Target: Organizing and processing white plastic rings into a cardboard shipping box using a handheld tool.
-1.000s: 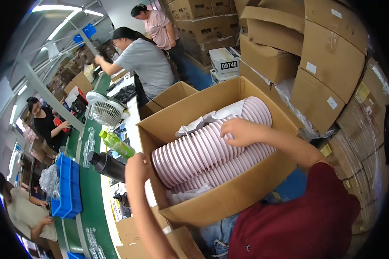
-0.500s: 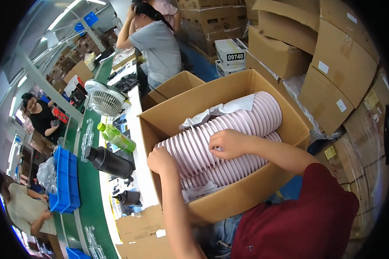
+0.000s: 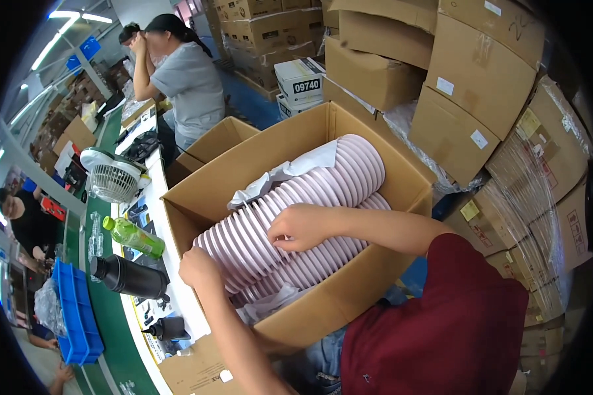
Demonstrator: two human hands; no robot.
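Lining the green workbench (image 3: 115, 329) at far left are a blue plastic bin (image 3: 72, 316), a black flask (image 3: 128, 276) lying on its side, a green bottle (image 3: 134, 236) and a small white fan (image 3: 112, 176). Just right of them, the left hand (image 3: 199, 268) curls closed against the near end of the stack of pink ribbed discs (image 3: 296, 217), which lies on its side in the open cardboard carton (image 3: 349, 296). The right hand (image 3: 301, 226) rests midway along the stack, fingers bent into the ridges; how firmly either hand grips cannot be told. Stacked cartons (image 3: 481, 85) fill the right.
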